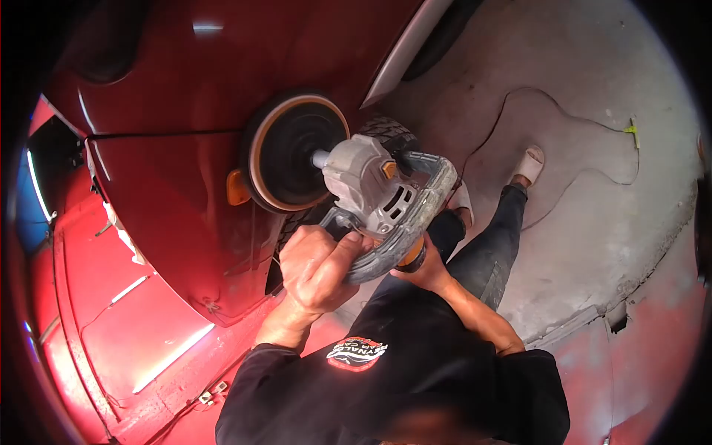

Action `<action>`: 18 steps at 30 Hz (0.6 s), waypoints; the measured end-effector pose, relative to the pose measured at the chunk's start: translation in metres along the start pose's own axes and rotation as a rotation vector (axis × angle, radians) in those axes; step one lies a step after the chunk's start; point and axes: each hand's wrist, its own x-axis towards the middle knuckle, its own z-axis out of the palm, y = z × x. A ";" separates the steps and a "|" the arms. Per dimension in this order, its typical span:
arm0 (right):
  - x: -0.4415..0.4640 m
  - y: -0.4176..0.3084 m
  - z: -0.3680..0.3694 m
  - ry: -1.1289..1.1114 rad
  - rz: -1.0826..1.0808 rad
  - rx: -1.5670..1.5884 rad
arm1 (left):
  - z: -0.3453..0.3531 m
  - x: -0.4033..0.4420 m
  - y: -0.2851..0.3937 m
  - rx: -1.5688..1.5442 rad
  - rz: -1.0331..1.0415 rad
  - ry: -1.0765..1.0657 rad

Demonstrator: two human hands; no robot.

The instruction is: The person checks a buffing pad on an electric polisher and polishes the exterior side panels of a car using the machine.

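A grey car polisher (pixel 363 178) is held in front of me, its round black pad (pixel 293 152) with an orange and white rim up against the red car panel (pixel 170 185). I cannot tell whether the pad is touching the paint. My left hand (pixel 317 268) is closed around the left end of the polisher's loop handle (pixel 437 189). Lower and to the right, my right hand (pixel 426 273) grips the rear of the polisher body, near its orange part; the loop handle partly hides these fingers.
An orange side marker (pixel 237 187) sits on the panel beside the pad. Behind the polisher a tyre (pixel 386 130) partly shows. A dark cord (pixel 504 107) with a yellow-green connector (pixel 631 129) lies on the concrete floor (pixel 593 200), near my feet. Cables run along the red wall at left.
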 end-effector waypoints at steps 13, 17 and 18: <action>0.059 -0.085 -0.067 0.033 -0.099 0.213 | 0.045 0.105 -0.022 -0.050 0.078 0.019; 0.095 -0.110 -0.107 0.051 -0.026 0.265 | 0.087 0.177 -0.032 0.036 0.178 0.175; 0.105 -0.102 -0.117 0.098 -0.107 0.178 | 0.099 0.195 -0.033 0.052 0.189 0.241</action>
